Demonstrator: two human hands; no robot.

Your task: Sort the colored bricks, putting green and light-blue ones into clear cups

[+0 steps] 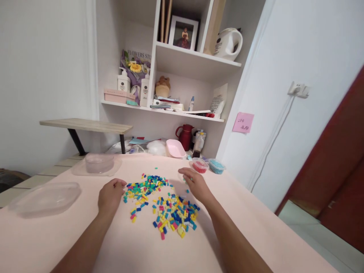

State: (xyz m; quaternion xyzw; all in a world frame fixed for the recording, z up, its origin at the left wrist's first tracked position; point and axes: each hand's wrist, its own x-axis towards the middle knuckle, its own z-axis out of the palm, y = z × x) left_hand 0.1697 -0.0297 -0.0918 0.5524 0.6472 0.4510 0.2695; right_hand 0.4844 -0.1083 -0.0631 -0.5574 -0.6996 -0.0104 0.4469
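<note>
Pale pink surface [131,246] strewn with small oblong multicoloured bricks [179,216]

Two loose heaps make up the bricks: the nearer one mixes yellow, blue, pink and white, while the farther one runs more to green and blue. Take them as the centre of a dial, 12 o'clock pointing away from the person.

At 9 o'clock the left hand [109,195] sits just beside the farther heap, fingers curled; whether a brick is pinched in it cannot be told. At 2 o'clock the right hand [196,184] reaches out with fingers extended close together, their undersides hidden, so its grip cannot be told either.

Farther out, a clear plastic tub with red contents [200,166] stands at 1 o'clock, and a clear plastic tub with light blue contents [217,167] just to its right. At 10 o'clock is an upright, round transparent container [99,163]; at 9 o'clock, well beyond the left hand, lies a shallow transparent tray [47,199].

Toward 12 o'clock come a pink rounded plastic tray [175,148] and a dark red jug [185,137], beneath white shelving [193,64].
</note>
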